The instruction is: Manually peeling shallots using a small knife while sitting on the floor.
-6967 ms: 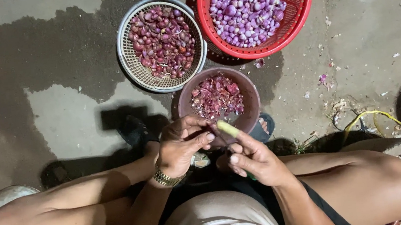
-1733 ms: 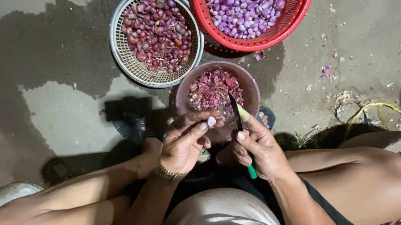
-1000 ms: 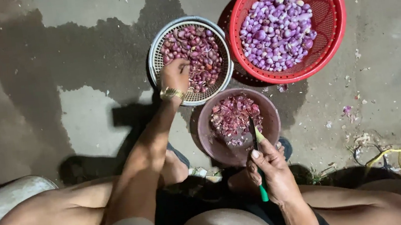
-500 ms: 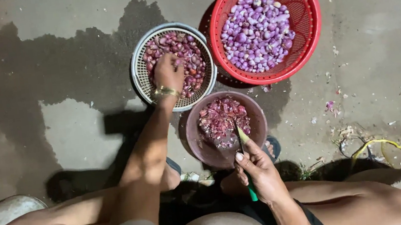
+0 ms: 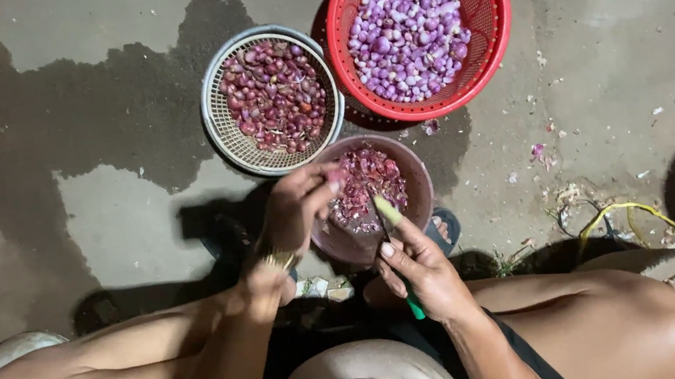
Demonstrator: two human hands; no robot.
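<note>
My left hand (image 5: pixel 299 206) hovers over the left rim of the brown bowl (image 5: pixel 414 179), its fingers pinched on a small reddish shallot (image 5: pixel 334 178). My right hand (image 5: pixel 420 271) grips a green-handled knife (image 5: pixel 390 216), blade pointing up toward the bowl. Purple-red peels (image 5: pixel 369 190) fill the brown bowl. Behind it stands a grey sieve basket (image 5: pixel 222 131) of unpeeled dark red shallots (image 5: pixel 273 95). A red plastic basket (image 5: pixel 494 2) at the back right holds pale purple peeled shallots (image 5: pixel 409 33).
The ground is wet, stained concrete (image 5: pixel 92 116). Bits of peel (image 5: pixel 538 151) and a yellow cord (image 5: pixel 624 212) lie to the right. My bare knees spread left and right at the bottom; a sandal (image 5: pixel 446 228) shows under the bowl.
My left hand reached out to the grey sieve basket, then came back over the brown bowl with a shallot in its fingers. The right hand stayed near the bowl with the knife.
</note>
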